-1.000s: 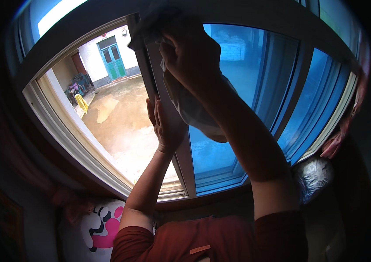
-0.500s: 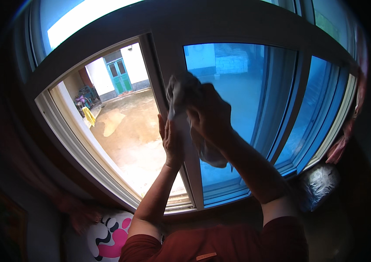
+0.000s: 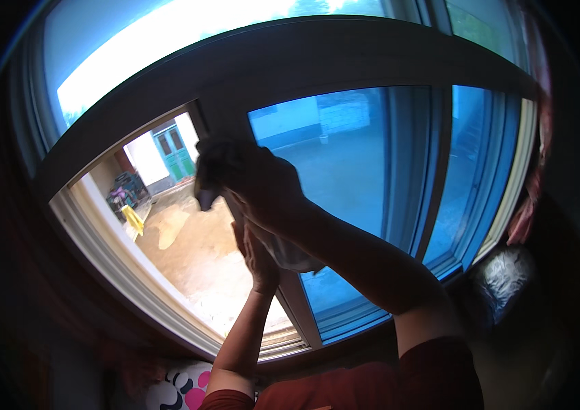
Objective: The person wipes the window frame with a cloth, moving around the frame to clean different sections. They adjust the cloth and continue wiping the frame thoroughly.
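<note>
My right hand (image 3: 268,188) is closed around a grey cloth (image 3: 291,255), pressing it against the upper part of the upright frame (image 3: 232,113) of a sliding window. One end of the cloth bunches out past my fingers on the left; the other end hangs below my wrist. Lower down, my left hand (image 3: 260,263) lies along the same frame's left edge, fingers stretched upward and holding nothing. Blue-tinted glass (image 3: 344,184) fills the panel to the right of the frame, while the left part of the window stands open.
A window track (image 3: 139,273) curves along the lower left. Beyond the opening are a courtyard, a green door (image 3: 175,156) and a yellow cloth (image 3: 133,219). A shiny silvery bag (image 3: 506,277) sits at the lower right, beside a reddish curtain (image 3: 525,212). A pink-and-white patterned item (image 3: 184,386) is below.
My right hand has moved up and left along the upright frame with the cloth. My left hand stays low on the frame's edge. The view has tilted upward.
</note>
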Available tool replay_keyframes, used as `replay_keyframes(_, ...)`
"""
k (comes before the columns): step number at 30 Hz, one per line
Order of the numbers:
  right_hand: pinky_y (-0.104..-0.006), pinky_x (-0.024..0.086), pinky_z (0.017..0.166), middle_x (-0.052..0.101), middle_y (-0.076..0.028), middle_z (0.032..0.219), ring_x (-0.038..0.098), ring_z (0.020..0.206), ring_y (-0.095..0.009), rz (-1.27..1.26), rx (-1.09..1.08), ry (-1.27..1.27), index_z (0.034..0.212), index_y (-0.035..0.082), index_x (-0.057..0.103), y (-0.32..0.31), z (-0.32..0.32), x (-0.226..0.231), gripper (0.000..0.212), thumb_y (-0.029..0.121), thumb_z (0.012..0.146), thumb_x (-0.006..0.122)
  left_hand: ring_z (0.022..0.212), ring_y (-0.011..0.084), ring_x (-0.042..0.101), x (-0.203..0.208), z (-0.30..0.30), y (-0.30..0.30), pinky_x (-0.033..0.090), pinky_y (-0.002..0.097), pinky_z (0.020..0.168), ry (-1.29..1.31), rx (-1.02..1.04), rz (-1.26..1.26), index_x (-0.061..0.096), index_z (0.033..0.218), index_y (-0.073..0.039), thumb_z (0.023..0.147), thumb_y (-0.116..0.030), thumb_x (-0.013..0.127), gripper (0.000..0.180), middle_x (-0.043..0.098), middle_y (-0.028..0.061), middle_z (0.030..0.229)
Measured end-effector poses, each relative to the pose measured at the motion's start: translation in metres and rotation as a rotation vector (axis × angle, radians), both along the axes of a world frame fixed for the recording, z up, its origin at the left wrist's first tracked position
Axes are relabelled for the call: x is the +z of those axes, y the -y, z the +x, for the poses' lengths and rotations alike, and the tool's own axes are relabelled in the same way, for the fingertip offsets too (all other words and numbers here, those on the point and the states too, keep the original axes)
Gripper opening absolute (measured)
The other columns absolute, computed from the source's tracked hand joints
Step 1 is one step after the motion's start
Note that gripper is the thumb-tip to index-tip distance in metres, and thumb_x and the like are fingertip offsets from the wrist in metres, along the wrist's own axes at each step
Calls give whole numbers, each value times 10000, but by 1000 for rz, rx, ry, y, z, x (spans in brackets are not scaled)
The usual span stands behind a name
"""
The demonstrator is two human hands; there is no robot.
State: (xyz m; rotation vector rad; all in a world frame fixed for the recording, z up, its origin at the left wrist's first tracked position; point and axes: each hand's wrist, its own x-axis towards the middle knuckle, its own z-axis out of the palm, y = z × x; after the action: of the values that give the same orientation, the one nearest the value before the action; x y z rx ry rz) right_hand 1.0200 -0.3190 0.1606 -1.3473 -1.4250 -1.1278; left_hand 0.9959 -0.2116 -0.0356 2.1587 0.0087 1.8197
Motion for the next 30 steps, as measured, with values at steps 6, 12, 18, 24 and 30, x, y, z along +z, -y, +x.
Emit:
replay_keyframes(6,-320,540,651,616,-82,972,626,878,-247,179,140,-55,909,161,654,18,22,60,154,85,775,662,1374,364,204,-12,4,-19,197,451,1100,43,46,59,248,1425,-49,997,-271,335,490,264,189,1465)
replay_keyframes(12,-360,531,646,655,-81,832,645,763,-251,252,-443,82,833,109,669,87,97,58,143,126,698,709,1363,371,229,-9,1,-17,190,487,1105,52,77,85,212,1435,-76,981,-244,401,519,296,175,1452)
replay_keyframes(18,-428,425,942,595,-104,1139,562,1060,-263,117,-886,-166,1119,127,607,183,175,68,278,247,870,576,1366,367,223,-10,-4,-12,193,480,1105,54,99,39,219,1434,-77,983,-232,395,508,277,174,1460)
replay_keyframes(24,-427,513,769,661,-165,933,647,851,-318,184,-939,-288,1068,99,634,272,254,100,287,275,859,545,1373,357,207,-18,10,-18,181,474,1111,98,74,69,238,1427,-69,976,-179,408,495,280,174,1459)
replay_keyframes(30,-392,505,870,628,-178,1101,632,990,-257,-119,-612,-462,1201,25,561,281,252,131,403,122,815,620,1372,348,215,-17,9,-17,186,455,1113,92,123,41,280,1409,-53,967,-147,420,473,293,176,1452)
